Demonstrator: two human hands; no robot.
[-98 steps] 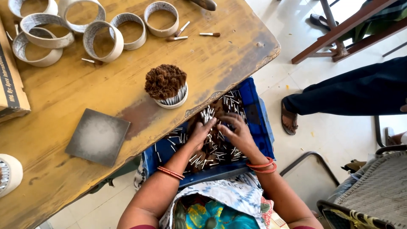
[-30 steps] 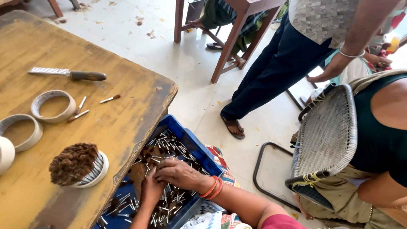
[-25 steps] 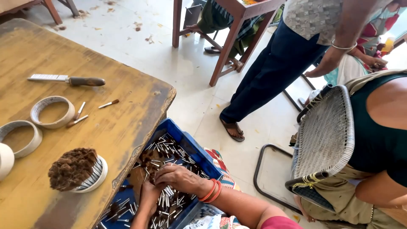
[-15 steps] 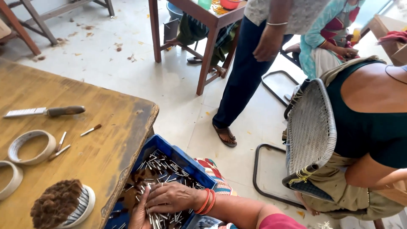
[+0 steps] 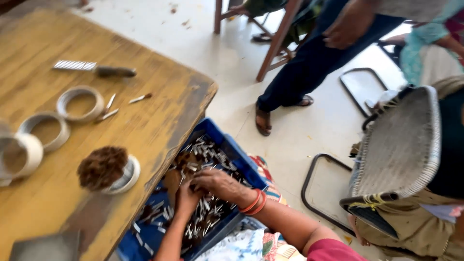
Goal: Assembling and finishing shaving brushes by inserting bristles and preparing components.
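Note:
A blue plastic crate (image 5: 241,159) sits on my lap, half under the table edge, filled with several small white and brown sticks (image 5: 208,154). My right hand (image 5: 217,182), with orange bangles at the wrist, lies palm down on the sticks, fingers curled into the pile. My left hand (image 5: 186,200) is just beside it, also buried among the sticks. Whether either hand has sticks gripped is hidden. On the wooden table (image 5: 159,121), a white ring packed with brown-tipped sticks (image 5: 107,169) stands near the edge.
Several empty white rings (image 5: 79,102) lie on the table, with a knife (image 5: 94,69) and loose sticks (image 5: 140,98). A grey square pad (image 5: 43,247) is at the bottom left. A person in dark trousers (image 5: 309,63) stands nearby; another sits in a woven chair (image 5: 396,145) at right.
My view has swung right and down again, from the table toward the floor and people. Both hands stayed in the crate, shuffling among the sticks.

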